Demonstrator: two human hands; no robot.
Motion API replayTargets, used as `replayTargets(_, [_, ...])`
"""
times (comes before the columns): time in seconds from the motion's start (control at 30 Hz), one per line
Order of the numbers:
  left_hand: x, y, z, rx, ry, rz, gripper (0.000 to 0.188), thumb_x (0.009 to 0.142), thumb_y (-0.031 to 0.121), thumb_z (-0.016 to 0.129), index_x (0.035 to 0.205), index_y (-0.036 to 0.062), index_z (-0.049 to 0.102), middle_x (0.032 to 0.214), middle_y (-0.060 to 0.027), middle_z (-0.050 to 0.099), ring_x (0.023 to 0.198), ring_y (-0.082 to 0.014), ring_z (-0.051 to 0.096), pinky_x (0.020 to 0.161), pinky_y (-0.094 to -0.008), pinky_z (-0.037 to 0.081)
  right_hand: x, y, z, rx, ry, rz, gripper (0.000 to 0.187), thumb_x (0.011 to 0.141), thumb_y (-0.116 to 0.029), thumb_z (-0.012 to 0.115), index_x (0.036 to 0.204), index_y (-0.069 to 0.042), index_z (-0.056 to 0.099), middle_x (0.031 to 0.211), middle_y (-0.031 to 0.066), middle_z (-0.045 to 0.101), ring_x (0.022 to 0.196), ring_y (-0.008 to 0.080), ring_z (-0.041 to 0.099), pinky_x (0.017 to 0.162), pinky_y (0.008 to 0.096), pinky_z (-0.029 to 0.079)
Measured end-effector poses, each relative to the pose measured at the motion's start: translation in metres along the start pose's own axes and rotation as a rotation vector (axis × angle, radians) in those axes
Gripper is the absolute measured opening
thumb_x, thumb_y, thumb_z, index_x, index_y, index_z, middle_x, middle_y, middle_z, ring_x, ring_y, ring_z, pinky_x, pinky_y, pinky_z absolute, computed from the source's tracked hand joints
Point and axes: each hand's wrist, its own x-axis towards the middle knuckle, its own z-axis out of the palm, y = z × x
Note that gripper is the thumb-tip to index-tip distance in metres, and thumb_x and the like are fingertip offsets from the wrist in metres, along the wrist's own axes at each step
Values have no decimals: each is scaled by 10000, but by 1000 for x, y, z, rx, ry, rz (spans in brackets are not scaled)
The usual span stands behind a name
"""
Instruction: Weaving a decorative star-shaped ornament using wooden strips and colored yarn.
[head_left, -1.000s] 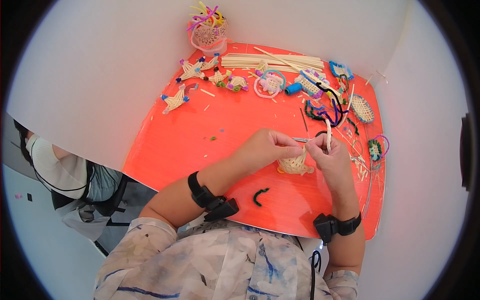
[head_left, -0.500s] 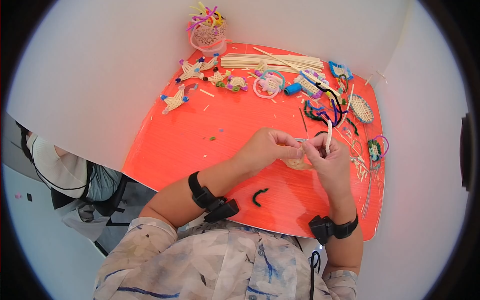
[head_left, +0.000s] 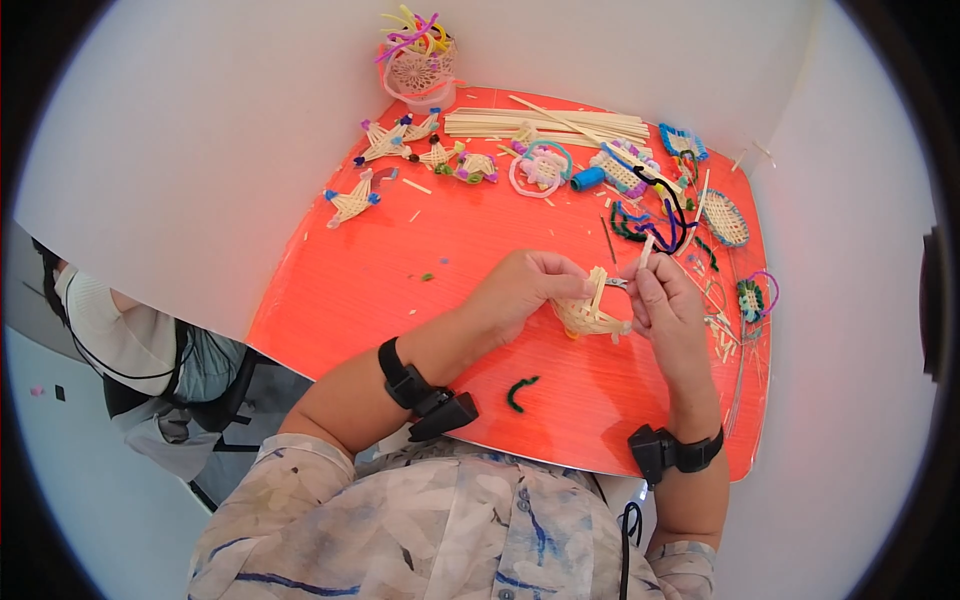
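Note:
My left hand [head_left: 535, 292] pinches a small woven piece of pale strips [head_left: 590, 317] by its upper left side, with pointed corners and a bit of yellow on its lower edge. Just right of it, my right hand [head_left: 668, 312] is closed on a short off-white strip [head_left: 647, 250] that sticks up above the fingers; whether it is fuzzy or flat I cannot tell. Between the hands, part of a shiny metal tool [head_left: 617, 283] shows, perhaps scissors; the rest is hidden. A dark green pipe cleaner piece [head_left: 516, 394] lies nearer to me on the red table [head_left: 400, 280].
Star-shaped woven pieces [head_left: 352, 200] lie at the back left, near a cup of coloured pipe cleaners [head_left: 418, 75]. Flat pale strips [head_left: 540, 124] are stacked at the back. A blue spool [head_left: 587, 179], an oval woven piece [head_left: 724, 218] and loose scraps lie right. A person [head_left: 120, 330] sits left.
My hands have moved apart, the right one shifting slightly right with the off-white strip. More of the woven piece now shows in my left hand.

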Motion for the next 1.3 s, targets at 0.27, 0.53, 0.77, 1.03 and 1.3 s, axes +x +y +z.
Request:
replayTargets(0.27, [-4, 0, 1, 76, -9, 40, 93, 785, 84, 703, 845, 24, 665, 812, -43, 671, 749, -97, 605, 711, -248, 456, -1, -1, 6, -183, -9, -14, 76, 847, -62, 652, 882, -16, 603, 699, -22, 563, 597, 26, 485, 485, 189, 405])
replayTargets(0.53, [-5, 2, 3, 147, -33, 72, 108, 783, 85, 718, 847, 9, 675, 819, -58, 677, 752, -102, 620, 700, -250, 479, 1, 6, 4, -229, 28, -42, 96, 823, -70, 682, 865, -15, 616, 713, -21, 582, 596, 24, 491, 530, 183, 396])
replayTargets(0.77, [-6, 1, 4, 225, -25, 109, 90, 793, 67, 707, 847, 1, 679, 805, -64, 676, 739, -103, 627, 689, -243, 498, 0, 2, 4, -141, -17, 28, 96, 818, -63, 681, 854, -8, 613, 752, 5, 617, 662, 44, 561, 599, 191, 459])
replayTargets(1.03, [-8, 7, 4, 283, -133, 83, 95, 787, 61, 710, 836, -11, 673, 788, -69, 674, 729, -110, 630, 689, -252, 508, 3, 6, -3, -134, -64, 17, 164, 755, -69, 738, 828, -20, 599, 714, -15, 587, 636, 36, 533, 559, 187, 428])
replayTargets(1.3, [-9, 5, 2, 259, -269, 60, 71, 784, 46, 694, 801, -8, 651, 778, -70, 667, 719, -134, 631, 678, -253, 498, 4, 2, -10, -192, -169, 26, 267, 675, -114, 814, 806, -49, 590, 654, -71, 478, 560, 5, 368, 497, 180, 313])
